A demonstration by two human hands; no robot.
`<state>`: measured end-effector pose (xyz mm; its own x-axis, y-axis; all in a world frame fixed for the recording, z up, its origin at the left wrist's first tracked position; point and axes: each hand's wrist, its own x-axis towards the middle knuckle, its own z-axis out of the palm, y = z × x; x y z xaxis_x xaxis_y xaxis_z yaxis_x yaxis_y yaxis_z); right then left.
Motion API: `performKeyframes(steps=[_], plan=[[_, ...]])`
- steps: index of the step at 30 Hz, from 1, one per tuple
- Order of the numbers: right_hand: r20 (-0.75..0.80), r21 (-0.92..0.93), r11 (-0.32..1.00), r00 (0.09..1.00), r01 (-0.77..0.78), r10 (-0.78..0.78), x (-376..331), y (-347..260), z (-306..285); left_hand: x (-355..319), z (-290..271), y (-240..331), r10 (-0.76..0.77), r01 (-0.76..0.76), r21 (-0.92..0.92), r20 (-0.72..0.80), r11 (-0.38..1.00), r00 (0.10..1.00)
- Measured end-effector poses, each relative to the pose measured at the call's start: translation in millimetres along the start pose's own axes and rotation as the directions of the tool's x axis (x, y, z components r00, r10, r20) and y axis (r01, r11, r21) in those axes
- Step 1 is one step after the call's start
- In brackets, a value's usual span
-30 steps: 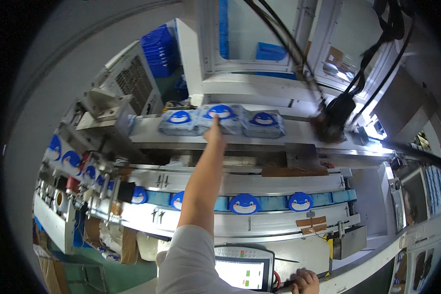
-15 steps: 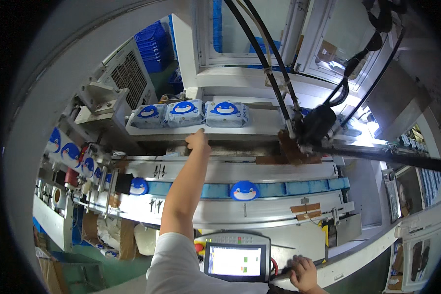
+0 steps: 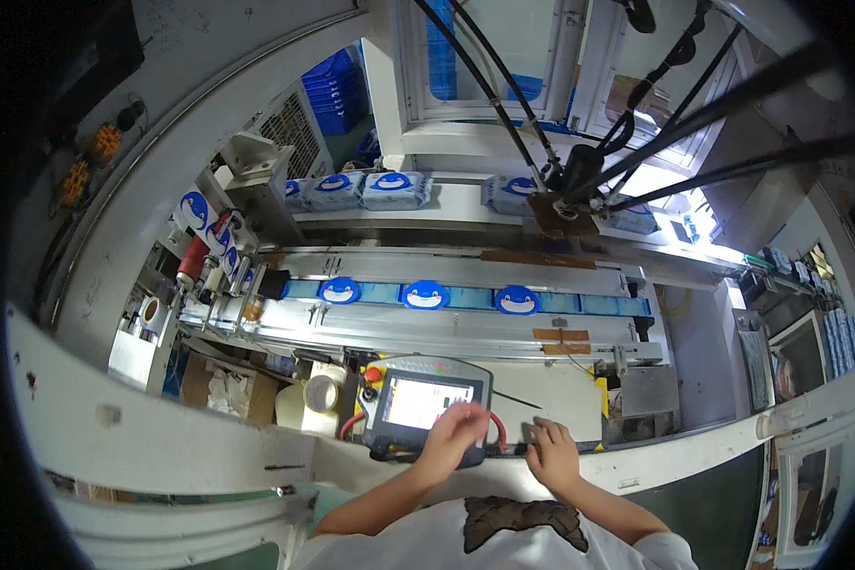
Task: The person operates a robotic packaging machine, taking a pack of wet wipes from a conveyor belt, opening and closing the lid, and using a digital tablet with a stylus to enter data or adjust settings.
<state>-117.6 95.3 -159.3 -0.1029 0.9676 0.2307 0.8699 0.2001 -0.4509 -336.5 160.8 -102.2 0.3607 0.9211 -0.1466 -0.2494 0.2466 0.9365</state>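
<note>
My left hand [image 3: 456, 437] is over the lower right part of a control panel [image 3: 427, 397] with a lit screen and a red button. Its fingers are blurred and seem bent; I cannot tell whether they touch the screen. Just right of the panel, my right hand [image 3: 553, 452] lies on the machine's near ledge, fingers stretched and apart. Beyond the panel runs a blue conveyor belt [image 3: 470, 298] carrying several blue whale-face labels [image 3: 426, 295]. Farther back, soft light-blue packs [image 3: 396, 191] with similar whale faces stand on a white conveyor.
A picker head [image 3: 562, 215] on black rods hangs at back right, beside another pack [image 3: 509, 194]. Label rollers [image 3: 192, 258] stand at left. A tape roll [image 3: 321, 392] sits left of the panel. The white machine frame [image 3: 684, 458] curves along the near side.
My left hand has drawn back from near the packs to the control panel. More whale labels show on the belt, and a pack appears beside the picker head. The view has shifted.
</note>
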Motion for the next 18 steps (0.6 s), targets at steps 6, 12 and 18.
performKeyframes(steps=[6,12,18], plan=[[0.014,0.026,1.000,1.000,-0.002,0.001,-8,1,-1,-104,-17,-79,-0.030,0.087,0.485,-0.124,0.870,0.992],[0.004,0.047,0.999,1.000,0.025,-0.025,-12,11,1,-97,28,-79,-0.321,0.173,-0.339,-0.451,0.925,0.832],[-0.011,0.074,0.996,0.999,0.050,-0.049,-16,14,-2,-81,36,-71,-0.336,0.093,-0.524,-0.390,0.846,0.857]])
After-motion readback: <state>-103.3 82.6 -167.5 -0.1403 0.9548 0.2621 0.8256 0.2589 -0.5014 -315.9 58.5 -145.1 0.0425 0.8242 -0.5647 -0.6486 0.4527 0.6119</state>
